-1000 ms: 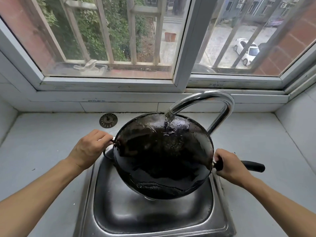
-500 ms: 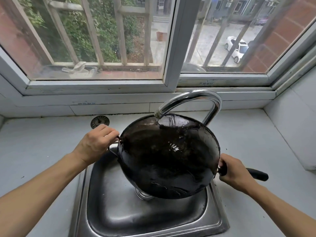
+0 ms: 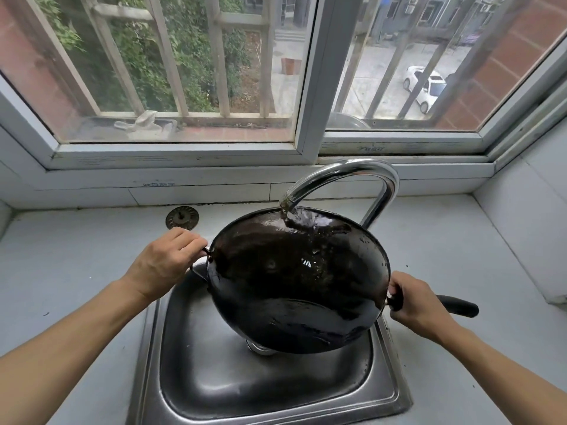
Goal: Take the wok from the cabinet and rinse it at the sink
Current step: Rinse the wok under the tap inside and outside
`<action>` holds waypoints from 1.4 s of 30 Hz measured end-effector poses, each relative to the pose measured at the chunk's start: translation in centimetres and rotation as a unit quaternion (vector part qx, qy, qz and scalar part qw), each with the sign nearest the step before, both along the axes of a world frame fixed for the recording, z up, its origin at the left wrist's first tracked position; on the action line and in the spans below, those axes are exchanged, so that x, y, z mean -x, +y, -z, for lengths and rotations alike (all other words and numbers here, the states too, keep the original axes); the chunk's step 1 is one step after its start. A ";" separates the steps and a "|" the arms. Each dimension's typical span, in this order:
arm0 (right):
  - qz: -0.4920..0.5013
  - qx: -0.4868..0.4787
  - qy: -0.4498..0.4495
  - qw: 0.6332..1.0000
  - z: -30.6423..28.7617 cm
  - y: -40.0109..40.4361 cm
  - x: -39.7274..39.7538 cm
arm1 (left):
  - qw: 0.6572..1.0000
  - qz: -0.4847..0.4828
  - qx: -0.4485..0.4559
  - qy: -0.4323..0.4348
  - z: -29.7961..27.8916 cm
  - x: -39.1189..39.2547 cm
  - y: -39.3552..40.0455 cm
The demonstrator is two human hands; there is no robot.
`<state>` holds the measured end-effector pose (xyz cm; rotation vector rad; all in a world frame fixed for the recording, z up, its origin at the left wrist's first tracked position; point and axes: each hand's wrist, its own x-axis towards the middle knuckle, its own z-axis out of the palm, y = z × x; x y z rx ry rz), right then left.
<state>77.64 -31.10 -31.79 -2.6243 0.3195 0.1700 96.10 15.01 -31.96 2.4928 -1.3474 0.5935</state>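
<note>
A black wok (image 3: 294, 280) is held tilted over the steel sink (image 3: 214, 378), its inside facing me and wet. Water runs from the chrome faucet (image 3: 346, 176) onto the wok's upper rim. My left hand (image 3: 165, 265) grips the small loop handle on the wok's left side. My right hand (image 3: 414, 305) is closed round the long black handle (image 3: 457, 305) on the right, whose end sticks out past my fingers. The wok's lower edge hangs just above the sink drain (image 3: 260, 348).
A round metal drain strainer (image 3: 182, 218) lies on the grey counter (image 3: 76, 256) behind my left hand. A window sill and barred window (image 3: 190, 56) rise straight behind the faucet. White tiled walls close in the counter at the right (image 3: 527, 228).
The wok has tipped further, its right side lower and its open face turned more toward me. Both hands keep their grips. The water still strikes near the upper rim.
</note>
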 end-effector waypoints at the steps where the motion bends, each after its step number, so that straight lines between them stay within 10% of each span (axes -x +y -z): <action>1: -0.004 0.001 0.000 1.000 -0.1 0.3 -0.3 | 1.000 -0.004 -0.001 0.001 0.0 0.1 0.4; 42: -0.188 0.041 0.018 0.981 -3.5 6.8 -9.8 | 0.981 -0.190 0.008 0.035 -0.9 6.6 10.7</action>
